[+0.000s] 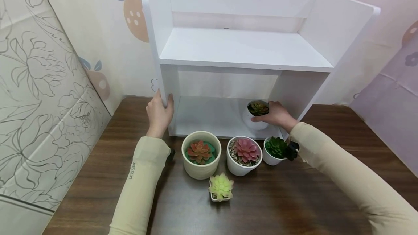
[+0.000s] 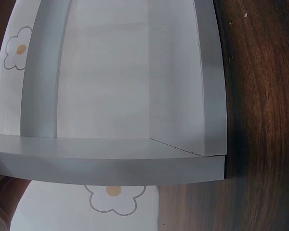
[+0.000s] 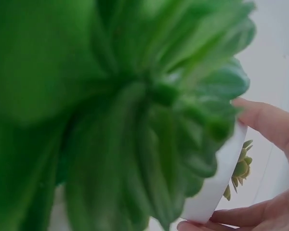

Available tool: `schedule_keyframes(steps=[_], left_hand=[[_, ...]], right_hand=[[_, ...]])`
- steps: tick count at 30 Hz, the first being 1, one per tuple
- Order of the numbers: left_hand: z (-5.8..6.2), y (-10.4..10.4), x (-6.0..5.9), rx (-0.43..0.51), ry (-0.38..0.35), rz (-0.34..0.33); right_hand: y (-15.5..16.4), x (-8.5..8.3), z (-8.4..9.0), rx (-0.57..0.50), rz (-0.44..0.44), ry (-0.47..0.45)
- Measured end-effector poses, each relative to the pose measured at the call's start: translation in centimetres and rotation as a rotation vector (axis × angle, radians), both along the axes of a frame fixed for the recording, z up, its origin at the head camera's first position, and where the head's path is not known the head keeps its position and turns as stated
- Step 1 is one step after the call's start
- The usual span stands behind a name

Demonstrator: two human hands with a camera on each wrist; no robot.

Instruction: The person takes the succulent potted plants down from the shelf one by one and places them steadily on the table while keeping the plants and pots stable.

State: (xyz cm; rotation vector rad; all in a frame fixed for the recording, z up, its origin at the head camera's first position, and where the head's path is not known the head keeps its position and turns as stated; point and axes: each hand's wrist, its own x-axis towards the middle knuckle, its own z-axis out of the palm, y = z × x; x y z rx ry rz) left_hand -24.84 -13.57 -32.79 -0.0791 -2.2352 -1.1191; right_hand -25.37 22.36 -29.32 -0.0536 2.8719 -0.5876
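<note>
A white two-tier shelf stands on the brown table. My left hand grips the front edge of its left side panel, thumb inside and fingers outside; in the left wrist view that panel crosses the frame. On the lower shelf's right half is a white pot with a green-brown succulent. My right hand holds this pot around its right side, thumb at the front. In the right wrist view a dark green succulent fills much of the frame, with the held pot partly hidden behind it.
In front of the shelf stand a cream pot with an orange succulent, a white pot with a pink succulent, a small white pot with a green succulent under my right wrist, and a small lime-green succulent. Patterned walls enclose the table.
</note>
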Motion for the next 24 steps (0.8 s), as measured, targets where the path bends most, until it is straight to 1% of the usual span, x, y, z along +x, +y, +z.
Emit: schedule_keyframes(steps=[6,13,20,24], left_hand=[[0.0,0.1,0.0,-0.001,-0.003,0.0],[-0.1,0.0,0.0,-0.009,-0.01,0.004],[-0.2,-0.2,0.0,-0.003,-0.014,0.007],[-0.3,-0.2,-0.2,-0.005,-0.011,0.007]], right_hand=[[0.0,0.0,0.0,0.009,-0.003,0.01],[-0.2,0.6,0.1,-0.014,-0.021,0.028],[-0.5,1.1,0.3,-0.032,-0.02,0.048],[-0.6,1.3,0.5,-0.041,-0.011,0.081]])
